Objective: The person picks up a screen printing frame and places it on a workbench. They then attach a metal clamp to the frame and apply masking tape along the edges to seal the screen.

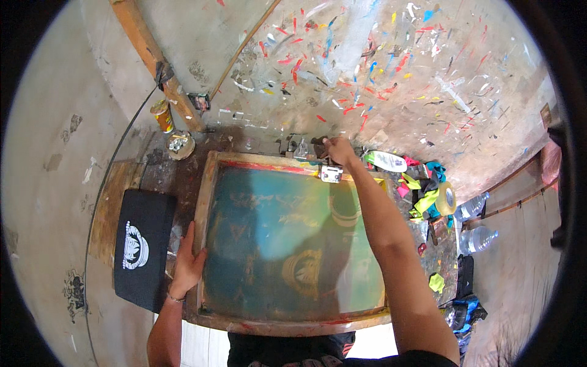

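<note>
A wooden screen-printing frame [263, 321] with greenish mesh lies before me, and faint figures and lettering show in the mesh. My left hand [189, 260] grips its left side rail, thumb over the wood. Stretched across the right part of the screen, my right arm reaches the far rail. There my right hand [340, 151] is closed at the metal hinge clamps, its fingertips on something too small to make out. One metal clamp plate [331, 174] sits on the far rail just below that hand. A black printed fabric panel [143, 251] with a white cartoon head lies left of the frame.
Right of the frame are a white bottle [389, 161], bright fabric scraps [425, 196], a tape roll [447, 198] and clear plastic bottles [478, 239]. Far left stand a yellow can [162, 116] and a round tub [180, 145]. A paint-smeared wall [391, 79] rises behind.
</note>
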A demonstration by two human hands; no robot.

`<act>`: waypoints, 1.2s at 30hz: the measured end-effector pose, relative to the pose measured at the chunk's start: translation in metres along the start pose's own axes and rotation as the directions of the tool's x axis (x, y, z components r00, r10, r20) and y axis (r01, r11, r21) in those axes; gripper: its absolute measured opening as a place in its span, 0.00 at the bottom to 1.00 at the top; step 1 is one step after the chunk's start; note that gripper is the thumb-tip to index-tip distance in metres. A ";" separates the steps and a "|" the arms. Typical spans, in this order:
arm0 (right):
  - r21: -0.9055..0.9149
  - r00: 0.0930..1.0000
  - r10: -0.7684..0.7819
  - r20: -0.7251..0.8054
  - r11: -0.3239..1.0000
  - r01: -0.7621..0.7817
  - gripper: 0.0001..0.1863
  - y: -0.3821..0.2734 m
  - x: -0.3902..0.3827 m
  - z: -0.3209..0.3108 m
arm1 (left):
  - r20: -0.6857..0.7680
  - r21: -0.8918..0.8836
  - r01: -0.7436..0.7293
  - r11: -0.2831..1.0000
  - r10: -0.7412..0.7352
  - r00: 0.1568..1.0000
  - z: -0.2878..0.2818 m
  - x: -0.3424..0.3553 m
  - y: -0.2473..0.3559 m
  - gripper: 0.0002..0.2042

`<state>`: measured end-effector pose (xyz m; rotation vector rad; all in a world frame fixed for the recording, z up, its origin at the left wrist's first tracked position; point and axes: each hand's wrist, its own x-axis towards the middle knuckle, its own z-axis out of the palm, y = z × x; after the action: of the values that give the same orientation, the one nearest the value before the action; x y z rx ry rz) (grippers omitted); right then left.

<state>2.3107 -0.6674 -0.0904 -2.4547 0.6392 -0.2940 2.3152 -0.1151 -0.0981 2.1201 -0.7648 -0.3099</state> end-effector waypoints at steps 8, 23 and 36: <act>-0.164 0.999 -0.034 -0.017 0.986 0.030 0.22 -0.022 -0.007 0.001 | -0.029 -0.062 -0.021 0.998 0.020 0.999 -0.018 0.000 -0.009 0.37; -0.134 0.997 -0.032 0.067 0.990 0.041 0.19 -0.016 0.003 0.005 | -0.045 0.065 -0.068 0.996 0.071 0.996 -0.015 0.005 -0.016 0.37; -0.552 0.999 0.015 0.035 0.834 0.007 0.15 -0.077 -0.009 0.021 | -0.018 -0.022 0.022 1.000 -0.022 1.000 -0.015 0.006 -0.019 0.35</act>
<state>2.3388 -0.5979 -0.0629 -3.0020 0.8009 -0.0574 2.3348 -0.1001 -0.1037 2.1091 -0.7250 -0.3088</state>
